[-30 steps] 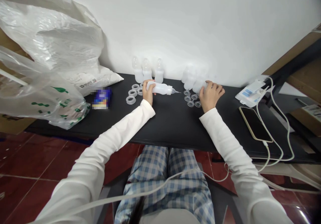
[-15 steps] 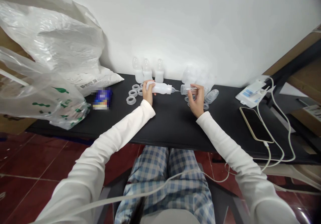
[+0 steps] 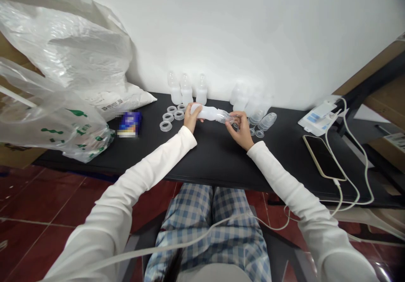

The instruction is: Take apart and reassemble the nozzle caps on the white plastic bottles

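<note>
My left hand (image 3: 191,117) is closed round the base of a white baby bottle (image 3: 207,112), held sideways above the black table. A clear cap (image 3: 224,116) sits over the bottle's nipple end, and my right hand (image 3: 239,127) grips it from the right. Left of the bottle lie several white rings (image 3: 168,116). Behind it, three capped bottles (image 3: 201,89) stand upright against the wall. Beyond my right hand are several more white bottles (image 3: 242,98), with clear caps (image 3: 267,122) and clear nipples (image 3: 259,133) beside them.
A large white plastic bag (image 3: 79,50) and a clear bag with green print (image 3: 69,126) fill the left side. Near them is a blue box (image 3: 130,124). At the right lie a phone (image 3: 323,157) on a cable and a white-blue case (image 3: 318,117).
My right hand has moved left and brought the clear cap over the bottle's nipple, which was bare before. My left hand and the bottle have shifted slightly right.
</note>
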{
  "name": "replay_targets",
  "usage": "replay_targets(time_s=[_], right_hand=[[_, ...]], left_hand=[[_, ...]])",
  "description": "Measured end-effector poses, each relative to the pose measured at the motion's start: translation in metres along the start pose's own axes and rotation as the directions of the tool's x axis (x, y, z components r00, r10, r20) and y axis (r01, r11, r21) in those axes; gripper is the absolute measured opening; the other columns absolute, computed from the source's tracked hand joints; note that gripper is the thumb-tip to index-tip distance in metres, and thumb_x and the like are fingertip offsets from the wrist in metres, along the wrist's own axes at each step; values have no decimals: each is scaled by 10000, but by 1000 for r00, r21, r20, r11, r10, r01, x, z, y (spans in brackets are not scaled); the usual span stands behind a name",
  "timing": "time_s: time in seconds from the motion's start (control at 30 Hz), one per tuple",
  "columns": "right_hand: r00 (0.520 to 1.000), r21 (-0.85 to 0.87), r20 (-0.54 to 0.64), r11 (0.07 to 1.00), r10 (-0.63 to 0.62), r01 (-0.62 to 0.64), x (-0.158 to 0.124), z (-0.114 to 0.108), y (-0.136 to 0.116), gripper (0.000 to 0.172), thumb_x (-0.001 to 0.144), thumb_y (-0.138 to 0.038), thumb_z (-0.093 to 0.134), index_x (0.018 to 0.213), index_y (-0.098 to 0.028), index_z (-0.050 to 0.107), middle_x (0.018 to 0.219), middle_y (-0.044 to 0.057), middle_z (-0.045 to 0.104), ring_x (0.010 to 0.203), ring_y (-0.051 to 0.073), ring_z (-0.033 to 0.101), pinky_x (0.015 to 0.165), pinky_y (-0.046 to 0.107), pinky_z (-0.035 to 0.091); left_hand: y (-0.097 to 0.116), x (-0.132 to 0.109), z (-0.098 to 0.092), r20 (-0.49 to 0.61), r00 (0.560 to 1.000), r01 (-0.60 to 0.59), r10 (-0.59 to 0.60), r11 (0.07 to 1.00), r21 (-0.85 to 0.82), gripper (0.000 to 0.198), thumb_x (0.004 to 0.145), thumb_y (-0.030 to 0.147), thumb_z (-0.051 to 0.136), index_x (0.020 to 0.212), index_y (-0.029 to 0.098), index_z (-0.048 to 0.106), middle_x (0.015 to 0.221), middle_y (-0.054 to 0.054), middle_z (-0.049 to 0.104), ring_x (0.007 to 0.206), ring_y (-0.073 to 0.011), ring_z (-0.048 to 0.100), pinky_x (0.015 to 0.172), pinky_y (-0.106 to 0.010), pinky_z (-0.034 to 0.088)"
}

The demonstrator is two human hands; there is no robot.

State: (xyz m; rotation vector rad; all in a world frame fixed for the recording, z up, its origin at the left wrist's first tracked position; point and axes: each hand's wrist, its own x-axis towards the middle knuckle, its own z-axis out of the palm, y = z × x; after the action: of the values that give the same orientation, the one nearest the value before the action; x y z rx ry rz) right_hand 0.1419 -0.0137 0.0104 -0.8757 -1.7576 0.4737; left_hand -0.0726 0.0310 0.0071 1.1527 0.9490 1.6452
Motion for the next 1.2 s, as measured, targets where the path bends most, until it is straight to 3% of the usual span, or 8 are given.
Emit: replay_targets(time_s=[0.2, 0.43, 0.6, 0.73, 0.93, 1.07, 1.2], right_hand=[[1000, 0, 17, 1000, -9, 9, 1, -4, 2, 379, 955, -528, 554, 1193, -250, 453, 1177, 105, 577, 1015, 202, 662, 904, 407, 605], [995, -60, 65, 995, -82, 86, 2, -7, 2, 372, 973, -533, 511, 1201, -239, 512, 1229, 138, 603, 1140, 250, 636, 923, 449, 596], [977, -100, 128, 978, -171, 184, 2, -10, 0, 282, 968, -474, 560, 1135, -247, 563, 1254, 146, 638, 1199, 271, 632, 952, 490, 580], [971, -110, 143, 972, -193, 210, 3, -10, 1, 277, 942, -486, 613, 1085, -250, 599, 1178, 128, 683, 1145, 278, 669, 946, 506, 582], [985, -53, 108, 989, -133, 139, 3, -8, 9, 344, 897, -551, 660, 1062, -251, 627, 1121, 106, 706, 1137, 270, 684, 925, 471, 614], [993, -24, 41, 993, -115, 116, 3, -6, 6, 345, 910, -542, 646, 1095, -251, 625, 1146, 104, 703, 1107, 246, 691, 893, 429, 630], [999, -65, 17, 996, -52, 53, 3, -7, 1, 396, 937, -582, 570, 1141, -244, 601, 1112, 99, 697, 923, 215, 705, 805, 399, 627]], left_hand=[[6, -3, -3, 73, 997, 6, -12, 997, 75, 614, 685, 757, 735, 817, 230, 448, 590, 57, 497, 384, -67, 468, 353, -219, 247], [6, -5, -3, 68, 997, 23, -30, 994, 107, 631, 690, 751, 726, 716, 228, 374, 534, 81, 412, 338, -25, 324, 341, -214, 151], [3, 3, -6, 128, 967, 206, -221, 971, 123, 585, 689, 725, 704, 693, 228, 395, 500, 83, 367, 343, -37, 300, 342, -195, 123], [3, 7, -8, 178, 933, 286, -313, 945, 159, 525, 714, 709, 653, 722, 228, 445, 455, 66, 428, 296, -49, 262, 328, -209, 91], [6, 3, -6, 189, 948, 246, -255, 967, 70, 657, 612, 719, 770, 685, 234, 334, 481, 106, 338, 314, -16, 233, 345, -186, 82], [6, -1, -4, 220, 951, 212, -219, 976, 54, 694, 618, 768, 753, 694, 236, 314, 517, 102, 326, 337, -12, 234, 349, -191, 93], [5, -5, -1, 213, 967, 127, -141, 989, 79, 679, 641, 800, 714, 718, 235, 346, 562, 86, 338, 388, -31, 279, 373, -205, 156]])
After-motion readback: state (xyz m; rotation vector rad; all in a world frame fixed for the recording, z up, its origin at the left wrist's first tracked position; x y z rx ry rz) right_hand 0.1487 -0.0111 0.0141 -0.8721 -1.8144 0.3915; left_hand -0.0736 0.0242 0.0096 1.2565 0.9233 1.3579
